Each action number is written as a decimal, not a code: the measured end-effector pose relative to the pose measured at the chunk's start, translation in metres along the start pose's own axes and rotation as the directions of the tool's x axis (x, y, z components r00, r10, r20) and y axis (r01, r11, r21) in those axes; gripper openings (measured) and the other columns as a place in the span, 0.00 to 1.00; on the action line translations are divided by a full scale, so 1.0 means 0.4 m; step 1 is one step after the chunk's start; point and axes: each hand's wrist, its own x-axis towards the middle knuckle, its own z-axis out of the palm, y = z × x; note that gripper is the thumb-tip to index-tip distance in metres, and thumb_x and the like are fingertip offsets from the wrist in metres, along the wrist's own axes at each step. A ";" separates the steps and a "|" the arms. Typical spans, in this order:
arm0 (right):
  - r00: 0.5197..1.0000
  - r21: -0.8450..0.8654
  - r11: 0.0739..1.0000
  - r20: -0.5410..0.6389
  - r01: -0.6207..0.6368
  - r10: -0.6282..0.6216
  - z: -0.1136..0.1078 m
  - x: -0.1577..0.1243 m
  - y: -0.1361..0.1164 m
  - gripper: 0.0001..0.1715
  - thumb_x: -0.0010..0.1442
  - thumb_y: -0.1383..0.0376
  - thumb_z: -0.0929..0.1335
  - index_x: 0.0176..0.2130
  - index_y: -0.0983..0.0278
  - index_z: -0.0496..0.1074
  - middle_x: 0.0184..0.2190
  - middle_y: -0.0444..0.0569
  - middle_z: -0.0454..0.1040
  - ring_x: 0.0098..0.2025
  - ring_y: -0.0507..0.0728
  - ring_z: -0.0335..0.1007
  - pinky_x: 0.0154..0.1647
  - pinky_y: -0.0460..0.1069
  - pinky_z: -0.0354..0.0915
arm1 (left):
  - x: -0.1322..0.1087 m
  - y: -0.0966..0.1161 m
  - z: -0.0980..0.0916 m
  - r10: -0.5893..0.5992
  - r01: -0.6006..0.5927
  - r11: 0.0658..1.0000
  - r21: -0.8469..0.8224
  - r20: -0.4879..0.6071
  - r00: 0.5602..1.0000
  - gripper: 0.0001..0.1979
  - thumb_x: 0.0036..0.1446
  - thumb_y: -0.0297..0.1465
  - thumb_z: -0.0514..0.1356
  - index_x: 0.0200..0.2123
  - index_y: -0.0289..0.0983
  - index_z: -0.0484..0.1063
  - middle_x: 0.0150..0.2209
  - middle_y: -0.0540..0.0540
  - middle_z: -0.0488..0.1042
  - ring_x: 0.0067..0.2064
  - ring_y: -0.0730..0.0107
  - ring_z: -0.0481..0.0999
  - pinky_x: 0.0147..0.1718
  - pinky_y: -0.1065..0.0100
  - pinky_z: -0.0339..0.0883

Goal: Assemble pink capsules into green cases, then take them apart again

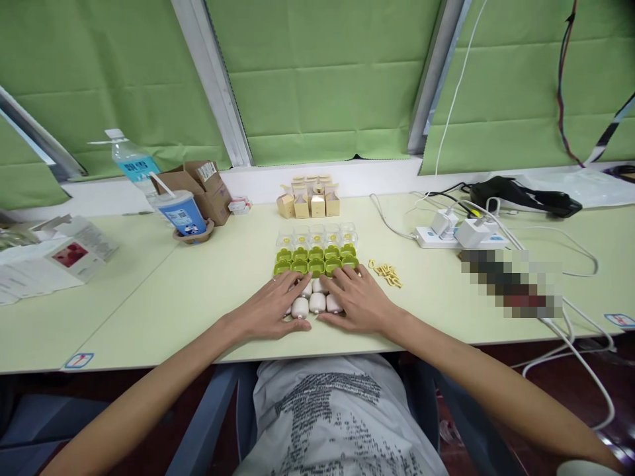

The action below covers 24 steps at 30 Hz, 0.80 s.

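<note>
Several small white rounded pieces (300, 308) stand in a cluster near the table's front edge. My left hand (270, 307) lies along the left side of the cluster, fingers stretched out and touching it. On the right side, my right hand (360, 301) rests with its fingers spread over the nearest pieces. Both hands partly hide the cluster. Just beyond are rows of green cup-like trays (316, 267), close to my fingertips. Behind these sits a row of clear plastic covers (317, 237) with yellow marks. Small yellow loops (387, 272) lie in a pile right of my right hand.
Small open cardboard boxes (317, 206) stand at the back of the table (198, 291). To the left are a blue drink cup (184, 215), a water bottle (133, 162) and a brown carton (211, 195). A power strip (461, 237) with chargers and cables lies right.
</note>
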 end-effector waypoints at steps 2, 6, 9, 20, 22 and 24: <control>1.000 0.032 0.999 0.011 -0.014 0.014 0.007 0.004 -0.005 0.48 0.72 0.33 0.61 0.66 0.69 0.70 0.54 0.65 0.77 0.52 0.71 0.68 0.55 0.66 0.62 | 0.004 0.001 0.005 -0.018 0.018 1.000 0.014 0.003 1.000 0.54 0.61 0.64 0.64 0.79 0.40 0.56 0.66 0.30 0.71 0.66 0.38 0.70 0.65 0.39 0.68; 0.999 0.026 0.999 0.021 -0.032 0.032 0.024 0.012 -0.010 0.54 0.73 0.33 0.58 0.72 0.74 0.63 0.56 0.67 0.77 0.52 0.72 0.69 0.55 0.67 0.62 | 0.014 0.007 0.018 -0.032 0.033 0.999 0.021 -0.029 0.999 0.48 0.64 0.62 0.63 0.75 0.36 0.62 0.62 0.30 0.72 0.64 0.39 0.72 0.63 0.40 0.71; 0.999 0.012 1.000 0.038 -0.007 0.006 0.028 0.016 -0.005 0.50 0.75 0.36 0.59 0.71 0.74 0.64 0.57 0.68 0.76 0.53 0.72 0.69 0.53 0.65 0.62 | 0.016 0.009 0.024 -0.011 0.011 1.000 -0.005 -0.057 0.998 0.41 0.67 0.55 0.66 0.71 0.36 0.66 0.60 0.31 0.73 0.61 0.44 0.74 0.62 0.43 0.73; 0.997 0.111 0.992 0.045 0.055 -0.061 0.006 0.012 0.009 0.39 0.75 0.41 0.64 0.65 0.70 0.68 0.51 0.62 0.77 0.52 0.70 0.72 0.55 0.65 0.64 | 0.005 0.015 0.030 -0.058 0.050 0.995 -0.087 -0.089 0.994 0.44 0.59 0.55 0.72 0.71 0.40 0.67 0.58 0.35 0.73 0.59 0.45 0.76 0.60 0.44 0.75; 0.996 0.143 0.988 0.064 0.056 -0.066 0.001 0.011 0.013 0.39 0.75 0.41 0.65 0.65 0.70 0.68 0.50 0.61 0.77 0.51 0.69 0.72 0.56 0.65 0.64 | 0.007 0.018 0.028 -0.074 0.066 0.994 -0.091 -0.084 0.994 0.46 0.58 0.57 0.72 0.71 0.40 0.67 0.58 0.34 0.73 0.59 0.44 0.75 0.60 0.43 0.75; 0.994 0.170 0.984 0.079 0.055 -0.070 -0.002 0.011 0.015 0.41 0.74 0.41 0.65 0.65 0.71 0.67 0.51 0.61 0.76 0.51 0.69 0.72 0.56 0.65 0.65 | 0.010 0.021 0.023 -0.085 0.079 0.993 -0.085 -0.069 0.994 0.48 0.56 0.60 0.72 0.71 0.40 0.68 0.58 0.34 0.73 0.59 0.43 0.75 0.60 0.41 0.74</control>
